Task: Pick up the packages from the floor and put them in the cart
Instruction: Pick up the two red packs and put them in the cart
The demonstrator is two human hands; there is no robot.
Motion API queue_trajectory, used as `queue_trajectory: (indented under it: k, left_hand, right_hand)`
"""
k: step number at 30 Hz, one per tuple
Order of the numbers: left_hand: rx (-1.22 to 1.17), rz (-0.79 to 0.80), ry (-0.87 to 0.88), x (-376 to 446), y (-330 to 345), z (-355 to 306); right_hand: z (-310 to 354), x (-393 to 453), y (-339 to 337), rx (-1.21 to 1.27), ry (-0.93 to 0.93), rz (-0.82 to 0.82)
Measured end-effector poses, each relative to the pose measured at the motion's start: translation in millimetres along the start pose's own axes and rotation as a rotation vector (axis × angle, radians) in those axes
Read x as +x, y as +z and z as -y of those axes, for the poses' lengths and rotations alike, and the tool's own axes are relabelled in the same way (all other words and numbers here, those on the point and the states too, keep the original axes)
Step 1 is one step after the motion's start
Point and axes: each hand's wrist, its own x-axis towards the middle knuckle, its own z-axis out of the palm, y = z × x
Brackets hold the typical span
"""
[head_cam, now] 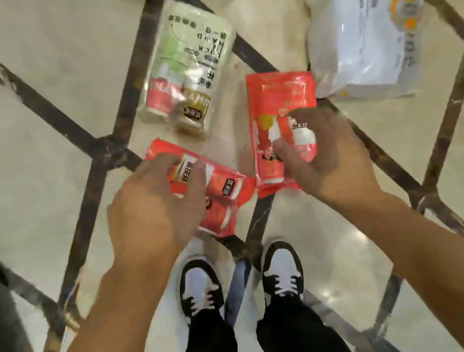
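We're looking down at two red pkgs lying on the tiled floor, just ahead of our shoes. The left red pkg is lying tilted across a dark tile line, w/ its far corner nearly touching the right red pkg, which is lying more upright in view. Beyond them, a clear pkg w/ green and red contents is sitting near the left one, and a white bag is lying just beside the right one's top corner. More pkg edges are showing at the top, too blurred to tell. Nothing's blocking either red pkg. Our left hand is coming down over the left pkg, fingers curling onto its top. Our right hand is covering the right pkg's lower half, thumb and fingers curving around it. Motion blur: can't tell if either grip is closed tight.
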Motion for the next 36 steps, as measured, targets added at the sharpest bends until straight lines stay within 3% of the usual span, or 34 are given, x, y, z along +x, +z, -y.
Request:
queue_trajectory:
  k: [4, 7, 9, 11, 14, 20, 25, 29, 36]
  left_hand:
    - [0.171, 0.121, -0.157, 30.0, 75.2, 67.3]
    - [0.265, 0.197, -0.394, 32.4, 105.6, 100.5]
    - [0.131, 0.238, -0.609, 30.5, 122.4, 117.9]
    - [-0.232, 0.237, -0.728, 30.0, 136.7, 127.5]
    - [-0.624, 0.137, -0.713, 29.3, 152.6, 130.0]
    - [-1.067, -0.006, -0.708, 34.7, 164.4, 120.5]
    - [-0.957, -0.01, -0.71, 28.3, 148.8, 112.6]
    - [-0.886, -0.008, -0.726, -3.5, 97.8, 94.6]
    - [-0.96, 0.039, -0.603, -77.2, -62.5, 6.7]
  right_hand:
    - [-63.7, 33.1, 78.3, -0.129, 0.081, 0.021]
    - [-93.2, 35.1, 108.1, -0.188, 0.143, -0.04]
    - [-102.3, 33.0, 112.4, -0.147, 0.193, -0.127]
    - [-107.1, 33.7, 111.0, -0.004, 0.342, -0.164]
    - [-114.4, 38.7, 110.6, 0.405, 0.566, -0.054]
    - [-110.4, 46.6, 106.4, 0.363, 0.614, 0.002]
    - [-83.7, 33.3, 84.8, 0.334, 0.593, 0.008]
    - [-50.0, 10.3, 49.1, 0.414, 0.641, 0.05]
    - [54.2, -16.8, -110.2, 0.517, 0.593, -0.004]
